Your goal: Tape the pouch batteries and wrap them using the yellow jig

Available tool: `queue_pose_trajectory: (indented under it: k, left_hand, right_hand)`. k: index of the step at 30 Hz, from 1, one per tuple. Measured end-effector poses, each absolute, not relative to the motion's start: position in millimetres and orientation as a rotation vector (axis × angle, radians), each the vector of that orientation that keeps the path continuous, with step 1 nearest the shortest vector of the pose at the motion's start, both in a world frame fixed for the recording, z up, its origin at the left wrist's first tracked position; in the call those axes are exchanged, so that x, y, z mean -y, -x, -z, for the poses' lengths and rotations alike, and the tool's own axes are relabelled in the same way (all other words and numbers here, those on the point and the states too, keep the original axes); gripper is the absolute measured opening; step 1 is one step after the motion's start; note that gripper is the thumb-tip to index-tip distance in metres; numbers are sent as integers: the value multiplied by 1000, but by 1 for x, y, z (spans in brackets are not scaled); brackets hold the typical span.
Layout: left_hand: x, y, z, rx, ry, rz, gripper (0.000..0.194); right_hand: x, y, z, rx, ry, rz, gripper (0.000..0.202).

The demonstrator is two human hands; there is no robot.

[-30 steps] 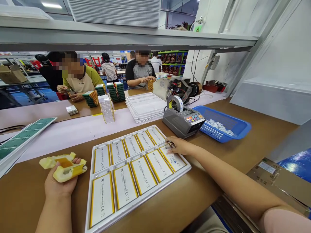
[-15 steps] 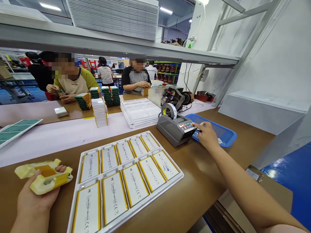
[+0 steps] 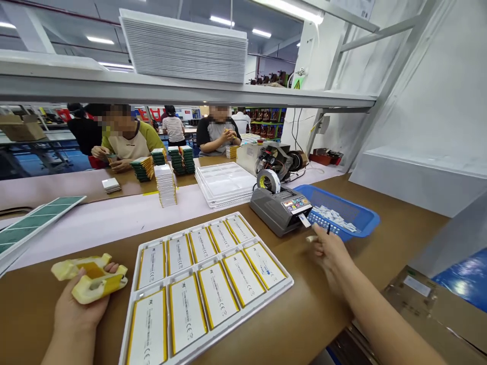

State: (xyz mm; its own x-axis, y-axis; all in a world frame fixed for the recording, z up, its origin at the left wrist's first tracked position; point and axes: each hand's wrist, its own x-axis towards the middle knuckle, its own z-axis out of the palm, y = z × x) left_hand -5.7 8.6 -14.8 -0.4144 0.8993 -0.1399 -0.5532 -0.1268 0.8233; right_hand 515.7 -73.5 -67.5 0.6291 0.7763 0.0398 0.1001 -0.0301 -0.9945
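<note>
My left hand (image 3: 81, 304) grips a cream-yellow moulded plastic fixture (image 3: 101, 290) with amber tape on it, left of the tray. A white tray (image 3: 142, 239) in front of me bears two rows of flat white battery packs (image 3: 218, 296) with yellow edges. My right hand (image 3: 330, 248), a little blurred, is curled in front of a grey automatic tape dispenser (image 3: 272, 213), not touching it. A slim dark thing (image 3: 328, 229) pokes up by its fingers; I cannot make out what it is. A short white tape strip (image 3: 304, 220) sticks out of the dispenser, under a tape roll (image 3: 268, 181).
Behind the dispenser, a blue basket (image 3: 367, 223) holds many small white pieces. White trays (image 3: 224, 185) are stacked beyond the battery tray, beside a battery stack (image 3: 166, 185). A metal shelf (image 3: 190, 92) crosses overhead. Two people (image 3: 131, 139) handle parts across the bench.
My right hand has left the dispenser's buttons, moving down and toward me. A tape strip now shows at the dispenser's outlet. The view has tilted up slightly; my left hand still holds the fixture.
</note>
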Motion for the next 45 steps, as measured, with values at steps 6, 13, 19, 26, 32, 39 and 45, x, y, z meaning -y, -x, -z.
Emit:
queue_pose_trajectory:
  k: [6, 13, 19, 26, 32, 39, 45]
  left_hand:
    - [-7, 7, 14, -998, -422, -1768, 33]
    - [-4, 6, 18, -959, -494, -1725, 24]
    - [-4, 4, 19, -963, -468, -1764, 23]
    - [-7, 7, 20, -981, -433, -1746, 24]
    - [-5, 4, 16, -995, -471, -1765, 27]
    - [-10, 4, 16, -1023, -466, -1770, 32]
    - [-6, -3, 10, -1033, -478, -1771, 33]
  right_hand:
    - [58, -492, 65, 334, 1193, -941, 27]
    - [76, -437, 20, 1473, 1257, -390, 23]
    - [56, -377, 13, 2634, 1356, -461, 38]
    - [22, -372, 43, 2409, 1615, -547, 55]
    - [32, -379, 47, 2090, 1487, -369, 19]
    - [46, -497, 32, 1226, 1820, 376, 40]
    - [39, -544, 28, 1348, 2034, 348, 43]
